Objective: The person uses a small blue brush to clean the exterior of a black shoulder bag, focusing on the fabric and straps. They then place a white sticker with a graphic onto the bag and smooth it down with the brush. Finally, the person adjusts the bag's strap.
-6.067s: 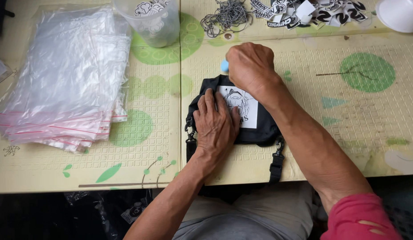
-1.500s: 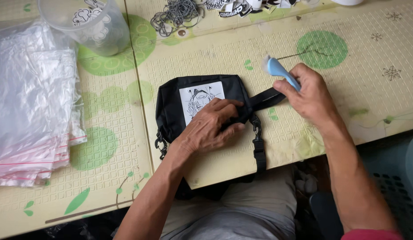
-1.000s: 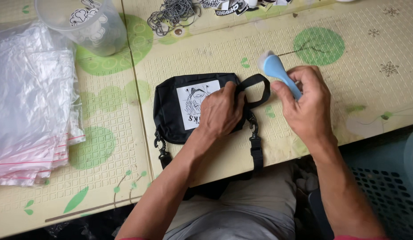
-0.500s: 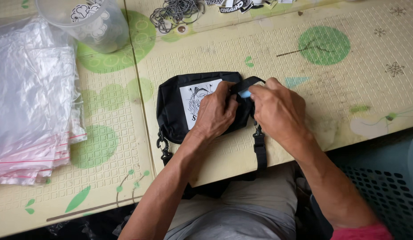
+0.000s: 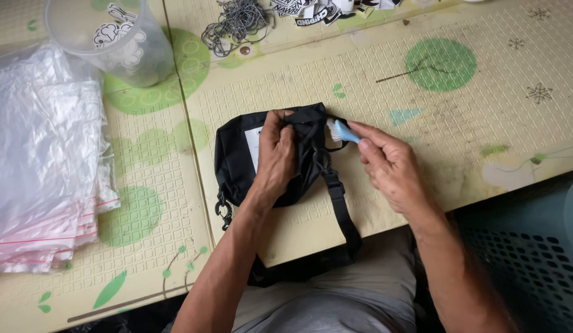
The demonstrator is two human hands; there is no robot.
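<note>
At frame centre, my left hand [image 5: 279,155] pins the black bag [image 5: 237,161] flat on the bench [image 5: 459,135]. My right hand [image 5: 391,166] pinches the blue brush [image 5: 343,131]; I keep strokes short along the bag's upper right edge.

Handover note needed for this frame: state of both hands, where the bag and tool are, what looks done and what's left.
Left hand: presses on the black pouch bag, fingers gripping its upper edge.
Right hand: pinches a small light-blue brush, bristle end at the bag's top right corner.
Bag lies flat on the patterned mat; its strap hangs over the table edge.
Clear plastic bags stacked far left, plastic cup behind them.
Done: bag held steady. Left: brushing appears under way; extent unclear.
</note>
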